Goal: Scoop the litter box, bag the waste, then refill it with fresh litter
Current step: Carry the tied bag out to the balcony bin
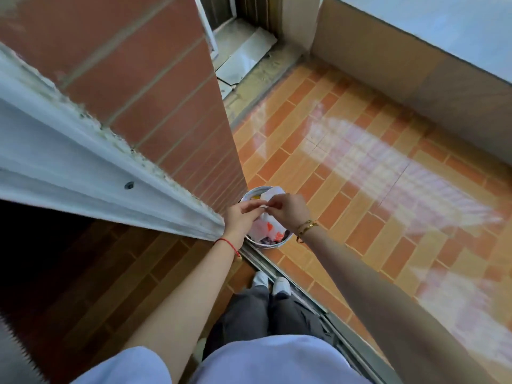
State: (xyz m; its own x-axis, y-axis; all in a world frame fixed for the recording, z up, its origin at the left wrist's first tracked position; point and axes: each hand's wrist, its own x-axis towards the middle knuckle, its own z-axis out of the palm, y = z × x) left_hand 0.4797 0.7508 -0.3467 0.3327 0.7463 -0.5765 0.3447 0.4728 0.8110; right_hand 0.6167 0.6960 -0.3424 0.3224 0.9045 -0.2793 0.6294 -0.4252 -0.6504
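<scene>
Near the centre of the frame, slightly below the middle, the person's left hand (239, 217) and right hand (288, 210) meet above a small round bin (273, 243) that stands on the orange tiled floor (360, 162) at the foot of a brick-tiled pillar (155, 87). Both hands have their fingers (253, 205) drawn together in a pinch at the top of a white plastic bag (263, 227) with red-orange print, the two sets of fingertips touching or nearly touching each other at the bag's gathered neck. The bag hangs from that grip down into the bin, where dark scraps show beside it at the lower rim and a pale sheet pokes up at the far rim. A red string bracelet (228, 245) circles the left wrist and a gold bangle (306, 228) the right one. A white corrugated panel (83, 167) runs diagonally across the left side of the frame, ending just beside the left hand. Below the hands, a metal door track (318, 303) crosses the floor diagonally, with the person's white shoes (281, 285) and dark trousers next to it. A low wall (415, 87) borders the upper right of the frame. The bag's contents cannot be seen.
</scene>
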